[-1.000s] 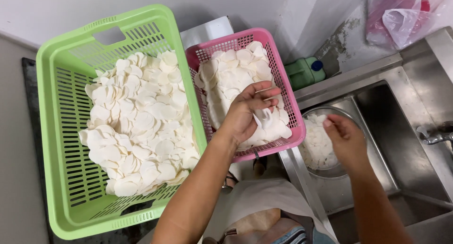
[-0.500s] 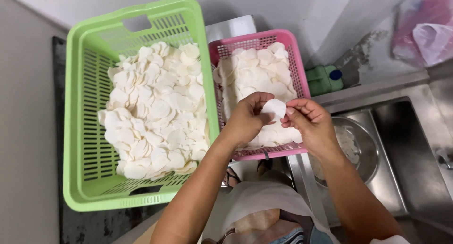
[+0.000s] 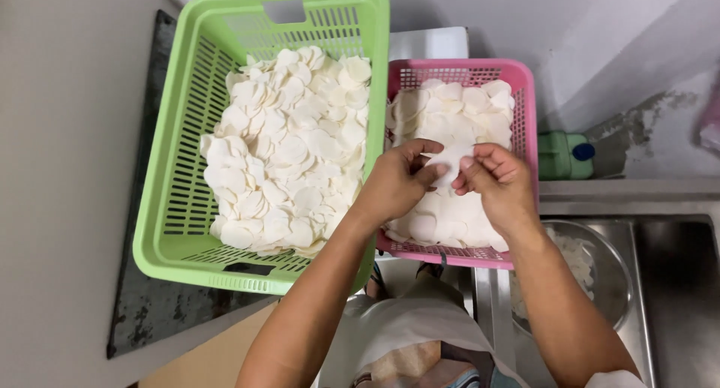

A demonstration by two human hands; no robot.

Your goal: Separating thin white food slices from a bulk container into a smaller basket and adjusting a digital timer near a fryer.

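Observation:
My left hand (image 3: 397, 181) and my right hand (image 3: 499, 185) meet over the pink basket (image 3: 525, 95), both pinching the same thin white round slice (image 3: 448, 161) between thumbs and fingers. The pink basket is heaped with more white round slices (image 3: 450, 110). To its left stands a larger green basket (image 3: 180, 170), also piled with white slices (image 3: 289, 148). Under my right forearm a metal bowl (image 3: 607, 268) holding a few slices sits in the steel sink (image 3: 675, 283).
A green bottle with a blue cap (image 3: 566, 155) stands behind the sink rim by the wall. The green basket rests on a dark mat (image 3: 142, 313). My apron and a sandalled foot show below the baskets.
My right hand came from the metal bowl over to the pink basket and joined my left hand on one slice. The view has swung left, shifting everything to the right.

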